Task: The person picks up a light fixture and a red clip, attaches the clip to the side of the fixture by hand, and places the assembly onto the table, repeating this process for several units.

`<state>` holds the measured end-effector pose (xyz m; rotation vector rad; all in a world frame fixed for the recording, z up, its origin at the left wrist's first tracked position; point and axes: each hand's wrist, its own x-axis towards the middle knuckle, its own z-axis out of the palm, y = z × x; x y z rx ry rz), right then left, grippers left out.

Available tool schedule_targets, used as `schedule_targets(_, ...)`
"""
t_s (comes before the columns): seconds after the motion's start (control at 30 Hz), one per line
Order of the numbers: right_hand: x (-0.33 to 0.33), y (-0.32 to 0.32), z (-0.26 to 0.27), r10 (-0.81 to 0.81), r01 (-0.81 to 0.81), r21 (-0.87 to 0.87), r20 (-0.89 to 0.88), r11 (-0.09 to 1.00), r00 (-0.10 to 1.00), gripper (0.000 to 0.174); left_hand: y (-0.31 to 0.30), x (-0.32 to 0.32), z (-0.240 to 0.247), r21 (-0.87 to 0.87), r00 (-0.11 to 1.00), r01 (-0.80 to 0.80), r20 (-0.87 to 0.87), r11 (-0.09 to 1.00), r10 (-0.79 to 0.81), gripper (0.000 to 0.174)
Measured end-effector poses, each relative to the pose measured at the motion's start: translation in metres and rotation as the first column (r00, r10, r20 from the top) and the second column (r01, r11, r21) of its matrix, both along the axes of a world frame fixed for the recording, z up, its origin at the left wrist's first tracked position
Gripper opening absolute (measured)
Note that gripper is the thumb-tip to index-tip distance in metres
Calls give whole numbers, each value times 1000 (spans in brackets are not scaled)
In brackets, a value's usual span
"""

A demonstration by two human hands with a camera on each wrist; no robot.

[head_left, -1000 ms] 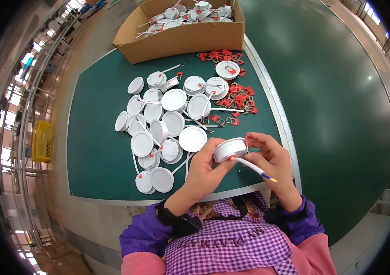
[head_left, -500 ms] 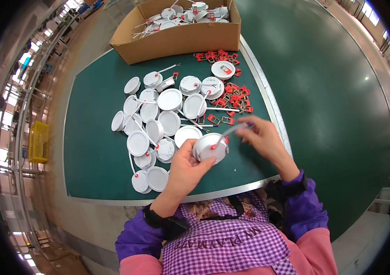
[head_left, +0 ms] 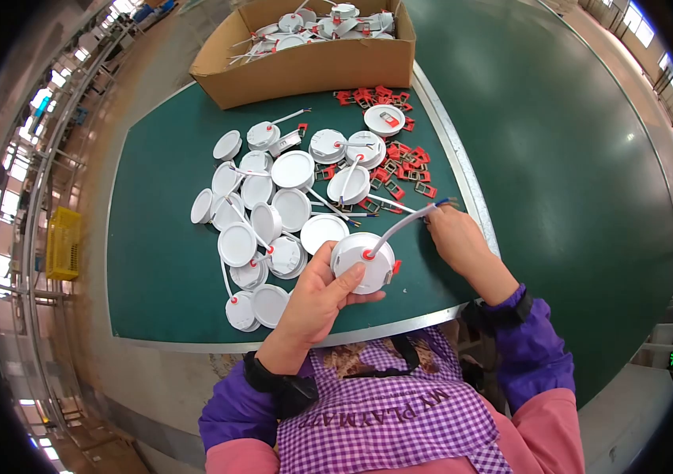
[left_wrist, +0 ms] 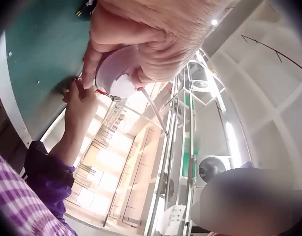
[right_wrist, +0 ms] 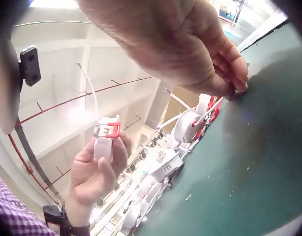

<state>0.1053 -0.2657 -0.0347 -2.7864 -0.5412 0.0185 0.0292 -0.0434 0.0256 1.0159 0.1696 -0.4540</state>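
My left hand (head_left: 324,296) holds a round white downlight (head_left: 352,257) with its back face up, thumb across the back and fingers beneath. Its white cable rises to the right, ending in bare-tipped wires. A red spring clip (right_wrist: 113,130) is fitted on its side. My right hand (head_left: 459,241) is down at the table to the right, with bent fingertips close together at the surface. Another downlight's cable (head_left: 392,204) runs up to those fingertips; I cannot tell what they pinch. Loose red clips (head_left: 407,164) are scattered beyond this hand.
Many white downlights (head_left: 293,170) with cables cover the left and middle of the green table (head_left: 162,292). A cardboard box (head_left: 305,75) full of more stands at the back. One downlight with a clip on it (head_left: 384,120) lies near the clip pile. A metal edge (head_left: 463,158) borders the table's right side.
My right hand has left the held downlight and reached down to the table on the right. The left hand has turned the downlight back-up. A downlight and loose clips near the right hand have shifted.
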Motion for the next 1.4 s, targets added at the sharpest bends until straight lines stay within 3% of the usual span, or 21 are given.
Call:
schedule_targets(0.1, -10, -5, 5, -14, 18, 78, -53, 997, 999, 10, -3, 1, -5, 35, 999, 31, 18, 999, -32, 34)
schedule_targets(0.17, -16, -8, 13, -30, 39, 304, -35, 952, 999, 17, -5, 2, -6, 90, 999, 22, 48, 996, -27, 34)
schedule_targets(0.2, -18, -9, 11, -30, 40, 302, -37, 953, 999, 17, -5, 2, -6, 147, 997, 11, 77, 989, -23, 35)
schedule_targets(0.27, -19, -11, 6, -278, 287, 289, -72, 913, 958, 23, -6, 2, -9, 159, 998, 2, 69, 987, -13, 35)
schedule_targets(0.3, -20, -10, 3, -279, 289, 288, -73, 913, 957, 23, -6, 2, -11, 174, 998, -5, 62, 985, -6, 35)
schedule_targets(0.37, -23, -4, -4, -283, 248, 222, 141, 943, 949, 22, -8, 2, -16, 161, 998, -9, 63, 987, -1, 32)
schedule_targets(0.5, -19, 11, -10, -294, 245, 249, 180, 937, 939, 20, -13, 0, -16, 197, 997, 10, 68, 980, -24, 29)
schedule_targets(0.63, -22, 8, -12, -293, 253, 442, 23, 861, 956, 16, -10, 2, -14, 163, 998, 33, 48, 986, -41, 28)
schedule_targets(0.7, -23, 3, -10, -261, 214, 474, 34, 854, 965, 15, -10, 4, -11, 68, 1000, 18, 13, 998, -19, 30)
schedule_targets(0.77, -25, 1, 4, -380, 332, 546, -26, 769, 925, 13, -9, 4, -13, 58, 999, 33, 10, 998, -34, 29)
schedule_targets(0.8, -24, -1, 2, -394, 289, 536, 89, 793, 915, 10, -10, 4, -14, 50, 999, 45, 10, 998, -46, 29)
schedule_targets(0.83, -25, -1, 3, -395, 290, 534, 90, 794, 914, 10, -11, 5, -15, 48, 999, 46, 9, 998, -47, 29)
schedule_targets(0.9, -29, 0, 7, -280, 265, 685, -92, 679, 956, 9, -14, 6, -16, 108, 997, 77, 21, 991, -79, 26)
schedule_targets(1.03, -35, 0, 31, -241, 263, 706, -134, 658, 961, 9, -17, 6, -21, 203, 987, 97, 107, 974, -120, 27)
schedule_targets(1.1, -39, -3, 36, -166, 313, 778, -265, 545, 950, 8, -19, 10, -17, 217, 976, 108, 164, 970, -145, 27)
schedule_targets(1.13, -38, -6, 38, -340, 195, 552, 172, 811, 925, 7, -19, 10, -17, 216, 976, 104, 167, 971, -142, 27)
schedule_targets(1.17, -39, -9, 39, -338, 193, 551, 173, 812, 925, 7, -20, 11, -17, 220, 975, 112, 163, 969, -150, 29)
schedule_targets(1.27, -42, -9, 45, -340, 245, 795, -53, 555, 939, 10, -21, 11, -16, 263, 975, 114, 156, 958, -159, 31)
schedule_targets(1.3, -45, -6, 50, -344, 252, 795, -58, 552, 937, 10, -22, 11, -15, 304, 974, 114, 151, 946, -166, 32)
schedule_targets(1.37, -50, -2, 58, -86, 289, 826, -284, 484, 955, 9, -25, 12, -12, 335, 976, 122, 133, 934, -175, 32)
schedule_targets(1.4, -53, -1, 57, -60, 271, 789, -287, 552, 956, 9, -26, 12, -11, 366, 979, 119, 113, 923, -171, 32)
